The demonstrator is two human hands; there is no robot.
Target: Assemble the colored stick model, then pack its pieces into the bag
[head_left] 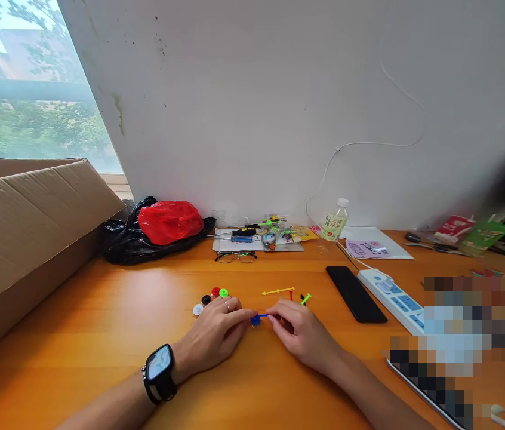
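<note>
1. a thin blue plastic strip point(263, 315) spans the gap between two bare hands, at or just above a round blue plastic piece point(255, 321).
2. the right hand point(302, 332) pinches the strip's right end between thumb and fingertips.
3. the left hand point(213, 327), wearing a ring, has curled fingers at the left end; whether they grip it, i cannot tell.
4. beside the left hand sit small round plastic pieces: white point(197, 310), black point(206, 299), red point(215, 292) and bright green point(223, 292).
5. beyond the right hand lie a slim yellow plastic arrow point(278, 291) and a bright green plastic arrow point(306, 298).
6. farther right, a flat black rectangular phone point(355, 294) rests on the orange-brown wooden table point(145, 304).
</note>
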